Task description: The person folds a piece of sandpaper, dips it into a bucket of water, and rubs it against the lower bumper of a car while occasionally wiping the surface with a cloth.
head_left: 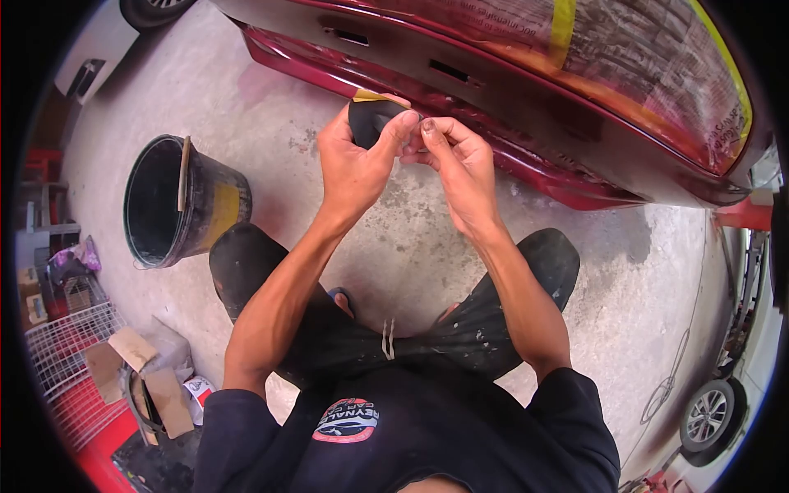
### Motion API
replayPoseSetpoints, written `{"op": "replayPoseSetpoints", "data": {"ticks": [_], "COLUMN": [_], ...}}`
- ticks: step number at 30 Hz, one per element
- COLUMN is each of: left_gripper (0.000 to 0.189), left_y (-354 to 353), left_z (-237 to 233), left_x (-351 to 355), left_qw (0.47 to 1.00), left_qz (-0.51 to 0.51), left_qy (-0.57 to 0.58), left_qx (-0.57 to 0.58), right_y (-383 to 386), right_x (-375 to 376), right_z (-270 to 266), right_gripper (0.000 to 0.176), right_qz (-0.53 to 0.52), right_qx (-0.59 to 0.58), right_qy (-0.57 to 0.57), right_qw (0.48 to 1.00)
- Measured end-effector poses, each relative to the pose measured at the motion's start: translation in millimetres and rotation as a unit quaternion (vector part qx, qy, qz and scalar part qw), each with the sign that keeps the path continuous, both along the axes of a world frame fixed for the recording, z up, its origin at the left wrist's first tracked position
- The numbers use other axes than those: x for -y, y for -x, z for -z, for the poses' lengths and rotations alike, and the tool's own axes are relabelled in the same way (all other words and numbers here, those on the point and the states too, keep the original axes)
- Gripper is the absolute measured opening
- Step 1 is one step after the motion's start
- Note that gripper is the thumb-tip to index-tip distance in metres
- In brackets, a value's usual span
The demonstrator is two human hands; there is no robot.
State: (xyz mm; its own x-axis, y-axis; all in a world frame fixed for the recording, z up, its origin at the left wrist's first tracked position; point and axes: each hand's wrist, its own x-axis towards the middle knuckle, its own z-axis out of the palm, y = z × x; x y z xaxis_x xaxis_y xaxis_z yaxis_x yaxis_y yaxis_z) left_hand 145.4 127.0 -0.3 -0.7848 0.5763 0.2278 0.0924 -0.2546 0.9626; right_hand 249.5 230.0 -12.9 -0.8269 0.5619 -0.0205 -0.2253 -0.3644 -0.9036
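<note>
My left hand (355, 168) is closed round a dark, curved sheet that looks like sandpaper (371, 119), its thumb pressed over the near side. A yellow strip shows along the far edge of the sheet. My right hand (466, 168) meets the left one, thumb and forefinger pinched together right at the left fingertips. What lies in that pinch is too small to make out. Both hands are held up over the concrete floor, between my knees and the dark red car bumper (567, 186).
Left of my knees stands a black bucket (223, 185) with a stick (184, 174) across its rim. Masking paper with yellow tape (563, 33) covers the car's window. Torn cardboard (168, 403) and a white wire rack (74, 341) lie lower left. Another car's wheel (707, 415) is lower right.
</note>
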Motion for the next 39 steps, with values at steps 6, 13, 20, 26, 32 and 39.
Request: {"op": "replayPoseSetpoints", "data": {"ticks": [6,13,20,26,32,39], "left_gripper": [0.013,0.010,0.009,0.008,0.009,0.010], "left_y": [5,-3,-6,-4,-5,-4], "left_z": [-1,-3,3,6,3,5], "left_x": [7,5,3,1,0,-1], "left_qw": [0.997,0.998,0.999,0.999,0.999,0.998], "left_qz": [0.040,0.048,0.041,0.036,0.039,0.029], "left_qy": [0.057,0.022,0.020,0.027,0.027,0.021], "left_qx": [-0.016,-0.038,-0.025,-0.010,-0.009,-0.059], "right_y": [-4,-5,-2,-6,-4,-4], "right_x": [-1,0,4,1,2,-1], "right_z": [-3,1,1,3,3,8], "right_gripper": [0.020,0.017,0.016,0.014,0.016,0.017], "right_qz": [-0.037,-0.027,-0.005,-0.045,-0.021,-0.030], "right_qx": [-0.010,-0.024,-0.020,-0.007,-0.005,-0.009], "right_qy": [-0.005,0.019,0.036,0.033,0.064,0.087], "right_qw": [0.999,0.999,0.999,0.998,0.998,0.996]}}
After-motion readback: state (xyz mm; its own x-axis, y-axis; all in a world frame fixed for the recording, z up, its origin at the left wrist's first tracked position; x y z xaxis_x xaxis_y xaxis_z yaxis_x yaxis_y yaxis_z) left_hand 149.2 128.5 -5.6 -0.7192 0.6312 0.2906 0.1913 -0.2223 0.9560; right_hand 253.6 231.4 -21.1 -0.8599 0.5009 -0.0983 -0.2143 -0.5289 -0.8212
